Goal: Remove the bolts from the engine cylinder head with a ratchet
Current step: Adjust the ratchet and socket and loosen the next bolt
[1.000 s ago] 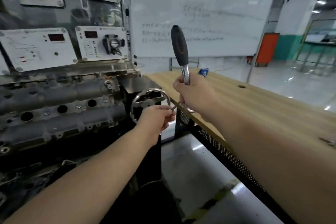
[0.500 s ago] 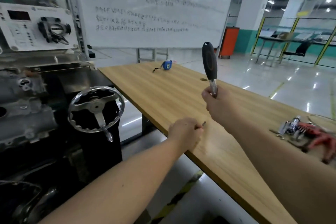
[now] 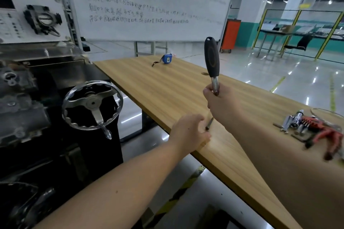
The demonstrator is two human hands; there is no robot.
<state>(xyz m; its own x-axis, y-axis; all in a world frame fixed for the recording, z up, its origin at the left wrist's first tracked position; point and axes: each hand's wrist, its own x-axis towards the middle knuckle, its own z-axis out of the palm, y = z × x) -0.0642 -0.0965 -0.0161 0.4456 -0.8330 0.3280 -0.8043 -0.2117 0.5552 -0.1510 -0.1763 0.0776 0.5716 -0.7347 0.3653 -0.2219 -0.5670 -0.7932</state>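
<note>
Since half a second ago the left hand (image 3: 188,132) has loosened at the near edge of the wooden table (image 3: 167,89), and one bolt (image 3: 209,123) that was between its fingertips now lies on the tabletop just beyond them; the right hand has stayed raised with the tool upright. That bolt is short, dark and slim, lying at a slant with its head toward the hand; whether the fingertips touch it cannot be told. One ratchet (image 3: 212,61) is in view: a black moulded grip with an oval inlay on top, a bright metal shank below, its head hidden inside the fist. The right hand (image 3: 221,100) is curled tightly round the shank, holding the ratchet above the table. The left hand has relaxed, part-spread fingers and holds nothing. Far left, part of the grey engine head (image 3: 20,98) shows, beside one chrome handwheel (image 3: 92,105). One blue tape measure (image 3: 167,59) sits at the table's far end, and a heap of sockets and red-handled tools (image 3: 312,128) lies at the right; its pieces are too blurred to count.
</note>
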